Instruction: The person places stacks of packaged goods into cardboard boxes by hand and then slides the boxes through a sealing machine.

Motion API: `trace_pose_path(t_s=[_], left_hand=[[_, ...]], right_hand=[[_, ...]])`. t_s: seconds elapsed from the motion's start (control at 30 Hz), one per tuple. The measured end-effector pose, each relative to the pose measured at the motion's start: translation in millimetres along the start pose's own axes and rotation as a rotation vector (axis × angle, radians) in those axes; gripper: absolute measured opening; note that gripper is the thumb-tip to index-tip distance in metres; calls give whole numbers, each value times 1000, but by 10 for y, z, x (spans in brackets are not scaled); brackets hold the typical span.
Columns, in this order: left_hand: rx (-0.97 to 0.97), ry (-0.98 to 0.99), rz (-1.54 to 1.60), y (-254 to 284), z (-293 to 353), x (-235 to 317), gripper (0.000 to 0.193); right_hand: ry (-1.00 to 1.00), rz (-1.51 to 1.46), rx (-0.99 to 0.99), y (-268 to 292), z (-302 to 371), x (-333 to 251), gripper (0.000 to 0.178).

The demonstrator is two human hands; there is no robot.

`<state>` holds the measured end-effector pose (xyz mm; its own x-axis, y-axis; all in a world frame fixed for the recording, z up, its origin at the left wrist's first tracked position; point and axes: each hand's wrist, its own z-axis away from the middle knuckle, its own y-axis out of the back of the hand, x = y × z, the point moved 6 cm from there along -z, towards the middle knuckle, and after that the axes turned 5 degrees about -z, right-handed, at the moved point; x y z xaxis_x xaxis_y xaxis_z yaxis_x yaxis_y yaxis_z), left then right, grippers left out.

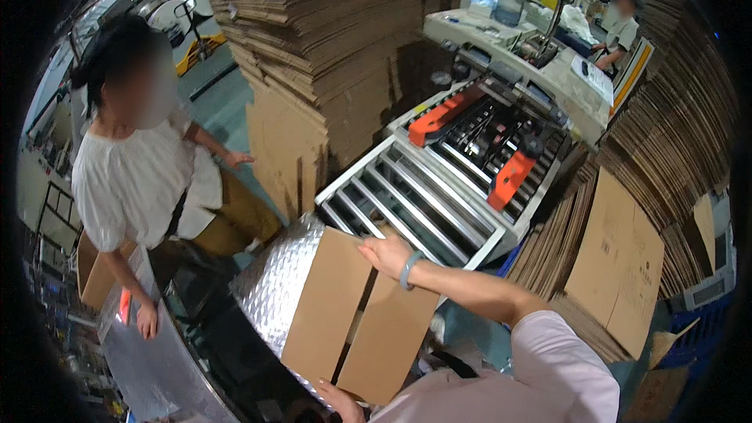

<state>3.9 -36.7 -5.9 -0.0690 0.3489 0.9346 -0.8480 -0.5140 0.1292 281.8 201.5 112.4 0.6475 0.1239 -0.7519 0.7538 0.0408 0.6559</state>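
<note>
Cardboard ctn (384, 321), 6 o'clock of centre: gripped at 12 o'clock edge by R hand (386, 255), touched at 6 by L hand (340, 400) (grip can't be told). Prob. stiff, wt. unknown; best held by opp. walls.

A pale pink short-sleeved shirt (552, 368) is worn with a greyish bangle (406, 272).
</note>
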Motion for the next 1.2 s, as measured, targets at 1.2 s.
trace_pose_path(t_s=[1.2], left_hand=[[-909, 11, -1225, -1772, -123, -1458, 53]], right_hand=[[-549, -490, 290, 2661, 1379, 3434, 63]])
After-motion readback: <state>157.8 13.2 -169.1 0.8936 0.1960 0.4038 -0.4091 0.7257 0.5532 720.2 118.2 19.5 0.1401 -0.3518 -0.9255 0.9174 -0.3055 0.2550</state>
